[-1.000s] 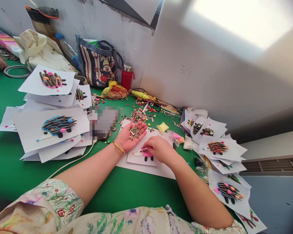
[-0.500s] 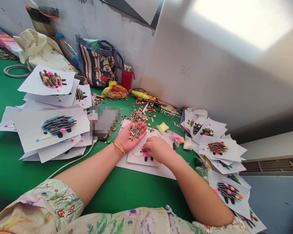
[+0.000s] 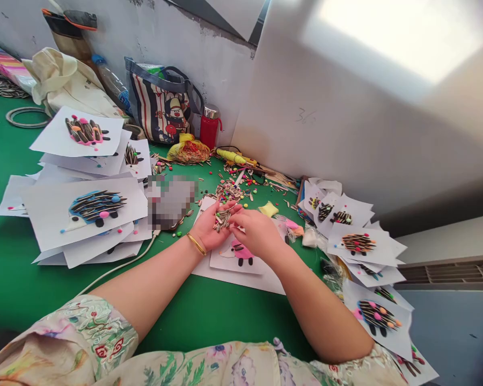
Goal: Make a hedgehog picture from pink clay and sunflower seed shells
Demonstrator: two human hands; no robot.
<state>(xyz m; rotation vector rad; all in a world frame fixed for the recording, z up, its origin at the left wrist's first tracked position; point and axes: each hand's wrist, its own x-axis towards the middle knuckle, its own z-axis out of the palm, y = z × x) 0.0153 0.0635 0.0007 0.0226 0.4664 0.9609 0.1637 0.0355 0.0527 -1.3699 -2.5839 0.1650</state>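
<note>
My left hand (image 3: 214, 227) is palm up, cupping a small heap of striped sunflower seeds (image 3: 222, 219). Over that palm, my right hand (image 3: 254, 231) has its thumb and fingertips pinched at the edge of the heap, on a seed largely hidden by the fingers. Below the hands lies a white card (image 3: 225, 261) with a hedgehog in pink clay (image 3: 241, 250). The hedgehog has black feet and a few dark seeds near its head. My right hand hides part of the card's upper side. Under the card is a larger white sheet (image 3: 261, 283).
Stacks of hedgehog cards stand at left (image 3: 44, 214) and right (image 3: 348, 228). Loose seeds and coloured balls (image 3: 229, 190) are scattered behind my hands. A blurred phone-like object (image 3: 173, 201) has a white cable (image 3: 116, 268). Yellow clay (image 3: 268, 209), a red flask (image 3: 210, 127) and a striped bag (image 3: 156, 102) are farther back.
My right hand has moved up and left from the pink hedgehog to the seeds in my left palm, uncovering more of the pink body. My left hand has barely moved.
</note>
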